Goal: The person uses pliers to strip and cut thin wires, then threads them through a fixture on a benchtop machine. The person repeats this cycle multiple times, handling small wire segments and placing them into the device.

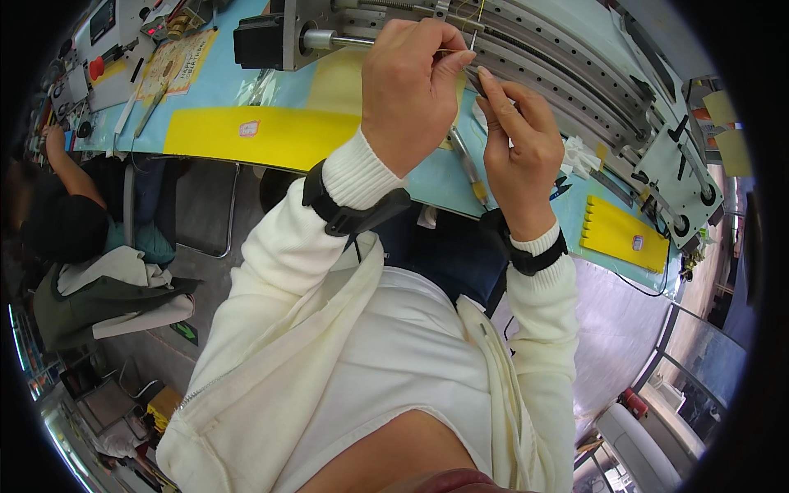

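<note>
My left hand (413, 92) is raised over the bench's near edge with thumb and forefinger pinched. A thin yellowish wire (448, 51) runs at these fingertips and up toward the machine. Beside it, my right hand (523, 141) has thumb and forefinger closed around a slim dark piece, mostly hidden; its kind I cannot make out. Both sets of fingertips nearly meet in front of a long rail machine (542, 67) with metal rods and black screws. Under the hands lies a slim tool with a yellow band (468, 164).
A black motor (259, 41) sits at the machine's left end, an upright metal end plate (678, 177) at its right. Yellow sheets (288, 135) lie along the blue-covered bench's edge, with a notched yellow pad (626, 233) at right. Another person (66, 201) sits at far left.
</note>
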Motion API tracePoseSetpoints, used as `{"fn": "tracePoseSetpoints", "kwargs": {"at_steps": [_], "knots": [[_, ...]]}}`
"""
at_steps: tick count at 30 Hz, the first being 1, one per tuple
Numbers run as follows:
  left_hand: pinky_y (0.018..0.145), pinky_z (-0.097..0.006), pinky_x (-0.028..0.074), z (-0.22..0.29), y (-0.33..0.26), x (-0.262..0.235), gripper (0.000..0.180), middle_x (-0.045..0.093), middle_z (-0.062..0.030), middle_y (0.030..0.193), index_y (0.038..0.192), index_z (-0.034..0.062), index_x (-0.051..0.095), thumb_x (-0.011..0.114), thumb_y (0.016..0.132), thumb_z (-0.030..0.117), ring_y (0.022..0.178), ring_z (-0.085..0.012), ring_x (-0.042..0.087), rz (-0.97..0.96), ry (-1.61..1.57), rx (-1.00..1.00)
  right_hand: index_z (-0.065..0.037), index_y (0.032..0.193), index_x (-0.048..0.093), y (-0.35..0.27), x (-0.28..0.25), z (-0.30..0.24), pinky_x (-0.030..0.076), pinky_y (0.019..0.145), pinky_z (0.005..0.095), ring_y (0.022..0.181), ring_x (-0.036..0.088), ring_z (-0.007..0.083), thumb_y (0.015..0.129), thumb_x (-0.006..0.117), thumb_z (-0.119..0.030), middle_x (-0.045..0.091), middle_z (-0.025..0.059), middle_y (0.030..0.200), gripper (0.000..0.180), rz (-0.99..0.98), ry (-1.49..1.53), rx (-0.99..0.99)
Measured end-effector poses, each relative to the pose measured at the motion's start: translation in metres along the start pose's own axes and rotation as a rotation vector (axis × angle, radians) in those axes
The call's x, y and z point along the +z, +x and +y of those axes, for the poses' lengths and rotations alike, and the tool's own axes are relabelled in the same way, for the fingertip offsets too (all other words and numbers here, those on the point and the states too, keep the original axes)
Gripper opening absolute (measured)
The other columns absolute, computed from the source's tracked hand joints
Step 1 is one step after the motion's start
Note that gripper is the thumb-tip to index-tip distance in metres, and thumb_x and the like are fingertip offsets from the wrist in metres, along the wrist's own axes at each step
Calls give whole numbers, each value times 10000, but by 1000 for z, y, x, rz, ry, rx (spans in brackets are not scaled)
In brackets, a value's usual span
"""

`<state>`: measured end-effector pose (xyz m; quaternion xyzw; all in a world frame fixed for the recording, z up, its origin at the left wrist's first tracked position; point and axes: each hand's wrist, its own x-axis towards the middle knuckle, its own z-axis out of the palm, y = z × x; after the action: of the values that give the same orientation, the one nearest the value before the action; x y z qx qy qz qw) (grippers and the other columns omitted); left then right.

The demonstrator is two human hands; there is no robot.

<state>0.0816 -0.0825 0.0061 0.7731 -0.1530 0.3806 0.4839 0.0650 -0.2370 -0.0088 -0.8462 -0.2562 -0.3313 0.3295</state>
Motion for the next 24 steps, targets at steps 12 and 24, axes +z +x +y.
{"fn": "tracePoseSetpoints", "kwargs": {"at_steps": [12,24], "knots": [[679,-402,456,0,0,0,100,640,-80,750,851,40,615,713,834,56,807,-309,576,-1,15,3,-128,1152,746,-1,5,5,533,716,326,862,658,240,725,709,74,690,64,970,474,29,-36,-49],[682,-401,453,2,0,-1,94,631,-78,762,850,33,615,706,836,50,810,-302,567,-16,6,-18,-116,1165,735,-3,-1,-2,531,701,331,863,654,248,757,742,29,679,74,970,433,15,-9,13]]}}
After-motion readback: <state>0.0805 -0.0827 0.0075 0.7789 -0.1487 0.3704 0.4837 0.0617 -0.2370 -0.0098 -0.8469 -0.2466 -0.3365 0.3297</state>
